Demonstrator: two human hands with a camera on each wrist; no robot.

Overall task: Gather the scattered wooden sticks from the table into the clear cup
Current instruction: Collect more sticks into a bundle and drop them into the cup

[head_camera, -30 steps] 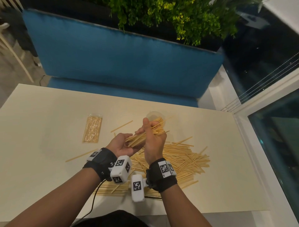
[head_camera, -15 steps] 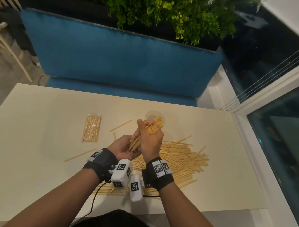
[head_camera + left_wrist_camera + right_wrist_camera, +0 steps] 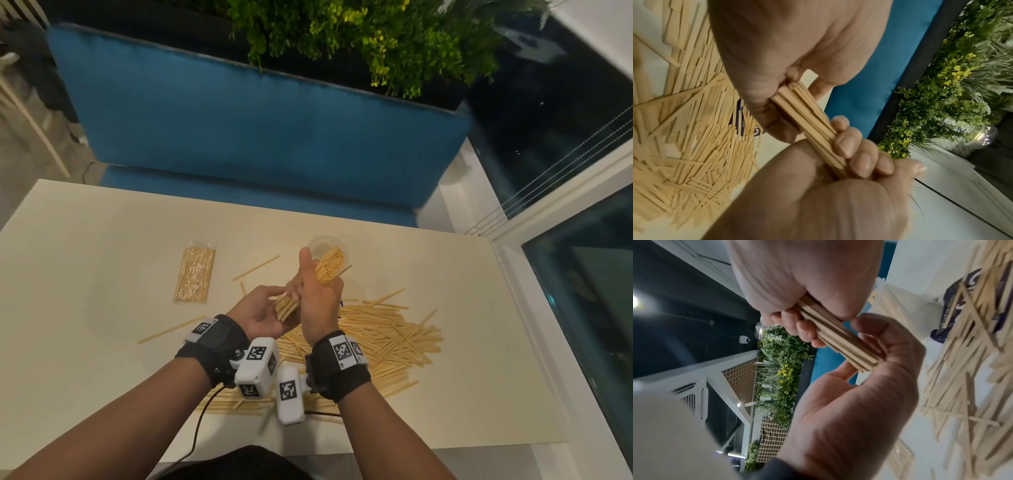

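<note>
A: Status of both hands? I log the right hand wrapped round a bundle of pale flat wooden sticks, thumb up. The left hand curls its fingers round the bundle's near end.

B: Agreed. In the left wrist view the fingers close on the lower end of the bundle. Where is it relative to the small clear plastic cup?

A: Its far end points at the cup's mouth. Whether sticks are already inside, I cannot tell from the head view.

B: Progress, as I judge it: early. A big loose pile of sticks lies on the cream worktop nearer me than the cup, and single stray sticks left of the cup.

A: Also left of the cup: a sealed clear packet of sticks, untouched.
</note>
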